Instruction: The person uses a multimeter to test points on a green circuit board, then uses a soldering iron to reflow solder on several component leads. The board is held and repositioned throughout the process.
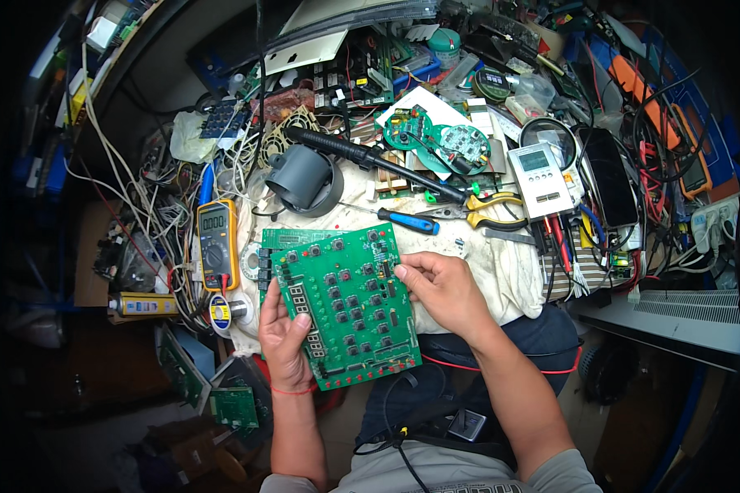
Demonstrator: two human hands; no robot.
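A green circuit board (pixel 360 333) with rows of push buttons and seven-segment displays is held tilted above the cloth. My left hand (pixel 284 338) grips its left edge, thumb on the face beside the displays and fingers behind. At its upper right edge, my right hand (pixel 446 289) has its thumb on the face near some chips; the other fingers are partly hidden. Another green board (pixel 292 237) shows behind its upper left corner. A yellow multimeter (pixel 215 242) lies left of my hands. Beyond the board are a blue-handled screwdriver (pixel 409 221) and yellow-handled pliers (pixel 495 212).
A white cloth (pixel 501 275) covers the near bench. Farther back stand a grey cylindrical holder (pixel 302 177), round green boards (pixel 460 146) and a white tester (pixel 541 181). Tangled cables (pixel 111 164) crowd the left, and a phone (pixel 610 185) lies at right. Red wire (pixel 551 370) crosses my lap.
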